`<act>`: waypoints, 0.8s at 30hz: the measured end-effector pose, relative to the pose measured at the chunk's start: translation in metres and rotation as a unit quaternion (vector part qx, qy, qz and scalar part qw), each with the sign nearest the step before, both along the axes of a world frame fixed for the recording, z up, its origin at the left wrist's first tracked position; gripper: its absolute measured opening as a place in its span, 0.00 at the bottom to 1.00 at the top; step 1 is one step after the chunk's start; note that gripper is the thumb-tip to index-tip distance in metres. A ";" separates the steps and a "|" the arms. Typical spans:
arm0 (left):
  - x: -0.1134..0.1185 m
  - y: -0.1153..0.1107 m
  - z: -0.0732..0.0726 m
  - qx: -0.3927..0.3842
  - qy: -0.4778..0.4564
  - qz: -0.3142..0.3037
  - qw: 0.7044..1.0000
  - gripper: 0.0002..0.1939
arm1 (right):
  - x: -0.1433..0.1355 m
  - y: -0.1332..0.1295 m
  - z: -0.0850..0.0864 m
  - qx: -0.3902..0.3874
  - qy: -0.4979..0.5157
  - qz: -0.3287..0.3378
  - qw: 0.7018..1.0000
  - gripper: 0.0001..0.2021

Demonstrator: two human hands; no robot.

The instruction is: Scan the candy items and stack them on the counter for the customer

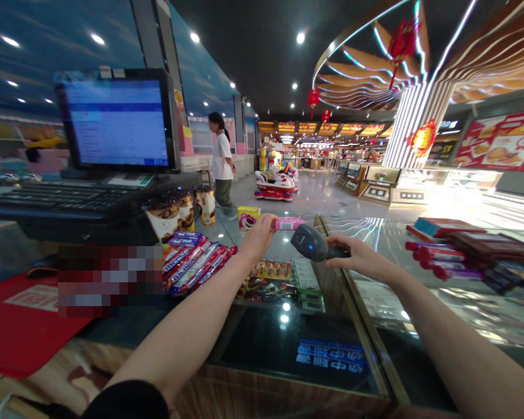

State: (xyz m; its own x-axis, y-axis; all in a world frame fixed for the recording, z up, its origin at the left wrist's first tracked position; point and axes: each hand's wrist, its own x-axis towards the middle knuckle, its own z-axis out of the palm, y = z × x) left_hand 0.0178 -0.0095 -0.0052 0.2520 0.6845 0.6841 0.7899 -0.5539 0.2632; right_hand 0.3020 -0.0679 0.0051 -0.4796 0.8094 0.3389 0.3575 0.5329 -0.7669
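Observation:
My left hand (pixel 260 233) is closed on one end of a small pink packet (pixel 290 224), whose barcode side faces me. My right hand (pixel 353 254) grips a dark grey barcode scanner (pixel 309 241) by its handle. A blue light glows on the scanner's head, which sits right beside the packet's free end. Just past my left hand stands a yellow and pink box (pixel 248 217) on the glass counter (pixel 262 326). Rolls of Mentos candy (pixel 196 265) lie in a pile to the left of my left forearm.
A monitor (pixel 117 119) and keyboard (pixel 56 201) stand at left, with several patterned cups (pixel 162 216) alongside. At right lie stacked boxes (pixel 493 244) and red-capped tubes (pixel 436 254). A person (pixel 222 160) is beyond the counter, near a white kiddie ride (pixel 276 181).

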 end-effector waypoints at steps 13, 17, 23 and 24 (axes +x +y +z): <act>0.000 0.001 -0.001 0.001 0.005 0.007 1.000 0.16 | 0.001 0.000 0.000 -0.013 -0.004 0.005 1.000 0.22; 0.000 0.000 0.000 0.003 0.004 0.001 1.000 0.16 | 0.001 0.000 0.000 -0.014 -0.011 0.013 1.000 0.21; 0.000 -0.003 0.002 -0.002 0.005 -0.001 1.000 0.15 | -0.003 0.001 -0.008 -0.005 -0.066 0.032 0.997 0.23; 0.000 -0.003 0.003 -0.004 0.007 0.001 1.000 0.15 | -0.004 0.001 -0.010 -0.004 -0.085 0.031 0.996 0.24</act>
